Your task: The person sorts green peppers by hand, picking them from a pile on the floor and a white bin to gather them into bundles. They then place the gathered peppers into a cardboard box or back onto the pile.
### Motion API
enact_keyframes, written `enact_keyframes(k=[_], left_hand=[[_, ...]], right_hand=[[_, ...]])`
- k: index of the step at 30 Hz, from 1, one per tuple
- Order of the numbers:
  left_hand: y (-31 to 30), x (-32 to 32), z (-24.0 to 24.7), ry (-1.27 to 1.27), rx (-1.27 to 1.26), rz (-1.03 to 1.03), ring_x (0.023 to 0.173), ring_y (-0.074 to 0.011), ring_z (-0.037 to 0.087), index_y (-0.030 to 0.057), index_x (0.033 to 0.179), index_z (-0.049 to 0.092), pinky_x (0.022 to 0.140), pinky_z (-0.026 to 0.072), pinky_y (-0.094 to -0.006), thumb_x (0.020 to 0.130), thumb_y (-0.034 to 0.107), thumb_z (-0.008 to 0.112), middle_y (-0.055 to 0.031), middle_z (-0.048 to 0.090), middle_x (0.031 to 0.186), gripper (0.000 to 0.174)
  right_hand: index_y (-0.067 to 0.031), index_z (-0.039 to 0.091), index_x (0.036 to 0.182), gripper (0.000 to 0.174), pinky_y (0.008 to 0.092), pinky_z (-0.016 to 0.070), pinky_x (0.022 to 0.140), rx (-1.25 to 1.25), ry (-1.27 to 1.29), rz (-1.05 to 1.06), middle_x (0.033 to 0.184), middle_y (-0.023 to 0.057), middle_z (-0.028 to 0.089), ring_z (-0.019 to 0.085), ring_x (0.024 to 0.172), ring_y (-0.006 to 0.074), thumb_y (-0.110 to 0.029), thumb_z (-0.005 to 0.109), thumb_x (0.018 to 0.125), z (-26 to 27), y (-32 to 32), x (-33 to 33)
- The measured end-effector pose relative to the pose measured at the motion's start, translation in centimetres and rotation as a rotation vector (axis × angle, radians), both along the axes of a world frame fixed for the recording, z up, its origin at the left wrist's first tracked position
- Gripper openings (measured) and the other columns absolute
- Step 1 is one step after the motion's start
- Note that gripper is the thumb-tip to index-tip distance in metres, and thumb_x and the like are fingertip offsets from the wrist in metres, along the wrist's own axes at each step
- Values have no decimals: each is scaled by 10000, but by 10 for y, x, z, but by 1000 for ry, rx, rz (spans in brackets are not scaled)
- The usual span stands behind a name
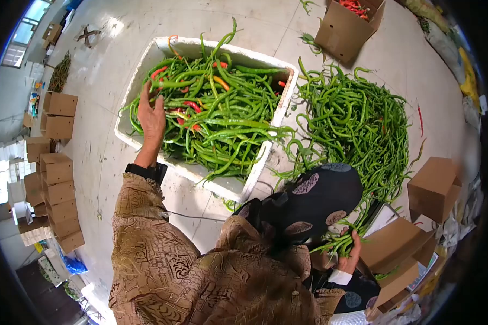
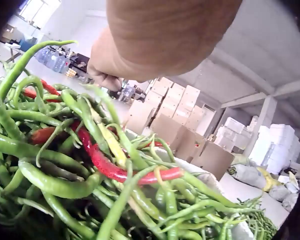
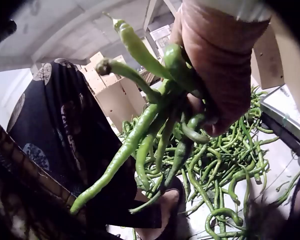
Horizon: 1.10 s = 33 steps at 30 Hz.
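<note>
My left hand (image 1: pixel 152 116) is over the left side of a white foam box (image 1: pixel 126 116) heaped with long green chili peppers (image 1: pixel 230 103) and a few red ones. Its fingers are spread loosely with nothing gripped between them, fingertips close to the heap. A red chili pepper (image 2: pixel 110 167) lies on top below that hand in the left wrist view. My right hand (image 3: pixel 217 65) grips a small bunch of green chili peppers (image 3: pixel 135 142), their ends sticking out past the fingers. That hand (image 1: pixel 353 253) is by my right knee, beside an open cardboard box (image 1: pixel 390 246).
A broad pile of green chili peppers (image 1: pixel 358 122) covers the floor right of the foam box. One cardboard box (image 1: pixel 344 32) with red peppers stands at the back, another cardboard box (image 1: pixel 434 187) at the right. Several stacked cartons (image 1: pixel 59 187) line the left side.
</note>
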<state>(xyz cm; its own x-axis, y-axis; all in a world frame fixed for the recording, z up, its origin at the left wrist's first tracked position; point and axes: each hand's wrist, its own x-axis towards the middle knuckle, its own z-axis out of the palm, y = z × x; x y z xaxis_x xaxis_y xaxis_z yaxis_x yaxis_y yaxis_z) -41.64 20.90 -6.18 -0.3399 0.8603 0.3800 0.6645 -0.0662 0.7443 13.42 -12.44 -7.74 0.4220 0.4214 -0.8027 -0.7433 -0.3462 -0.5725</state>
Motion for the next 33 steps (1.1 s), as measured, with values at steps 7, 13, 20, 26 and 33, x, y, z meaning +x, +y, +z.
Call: enact_keyframes(k=[7,13,20,26,33], left_hand=[[-73,73,8,139,-183,-438,931,-268,643,6,1075,646,825,496,-339,837,22,635,-142,663,1034,239],[-65,128,-4,541,-6,-461,1012,-340,561,51,1149,611,890,454,-404,731,-20,668,-134,592,1118,428],[-43,121,-21,817,-77,-513,842,-301,546,86,992,590,670,464,-404,696,-3,597,-91,531,893,309],[-40,90,29,798,82,-375,832,-310,568,63,931,577,679,474,-387,718,-11,630,-104,574,910,231],[-54,97,70,529,116,-428,818,-326,575,24,952,575,700,460,-397,730,-39,679,-132,599,892,254]], right_hand=[[-27,575,1126,307,410,562,502,30,35,-26,914,99,662,649,746,220,-241,605,908,-8,-1,-1],[-4,594,1124,290,358,565,710,71,62,0,915,129,666,657,801,230,-175,639,895,-3,-5,0],[-19,615,1081,253,363,572,609,43,18,-65,871,96,679,657,775,200,-196,615,900,-12,-18,2],[-14,617,1073,233,325,556,694,49,66,-128,872,101,678,656,789,203,-155,631,889,-22,-21,3],[-28,591,1151,327,378,570,685,84,94,-72,937,128,669,655,804,234,-200,660,881,-20,-16,0]])
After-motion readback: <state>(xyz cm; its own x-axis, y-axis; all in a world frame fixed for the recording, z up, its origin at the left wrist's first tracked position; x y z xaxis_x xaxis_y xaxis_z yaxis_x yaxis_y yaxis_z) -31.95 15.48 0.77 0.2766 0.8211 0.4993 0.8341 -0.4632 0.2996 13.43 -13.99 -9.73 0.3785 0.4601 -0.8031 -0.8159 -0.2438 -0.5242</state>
